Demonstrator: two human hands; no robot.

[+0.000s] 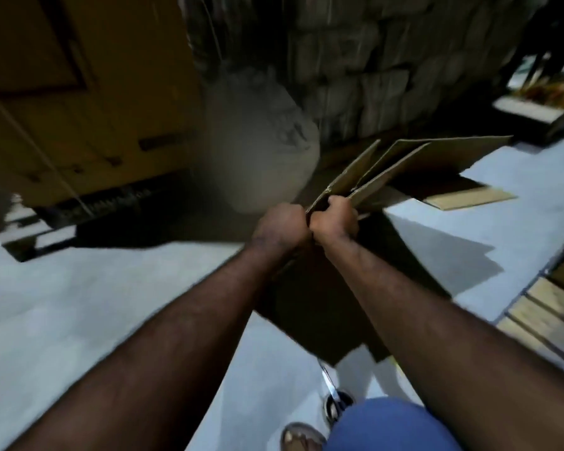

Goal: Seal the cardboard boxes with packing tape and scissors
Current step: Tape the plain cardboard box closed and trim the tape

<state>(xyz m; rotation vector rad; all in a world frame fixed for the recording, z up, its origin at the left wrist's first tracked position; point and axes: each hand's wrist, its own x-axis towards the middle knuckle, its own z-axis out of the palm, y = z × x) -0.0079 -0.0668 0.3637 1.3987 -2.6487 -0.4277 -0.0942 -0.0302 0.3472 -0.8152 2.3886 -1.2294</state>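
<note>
Cardboard box, flattened with flaps fanned apart, sits in your grip: left hand and right hand both clench its near corner, knuckles touching. Scissors lie on the pale floor beside your knee
</note>
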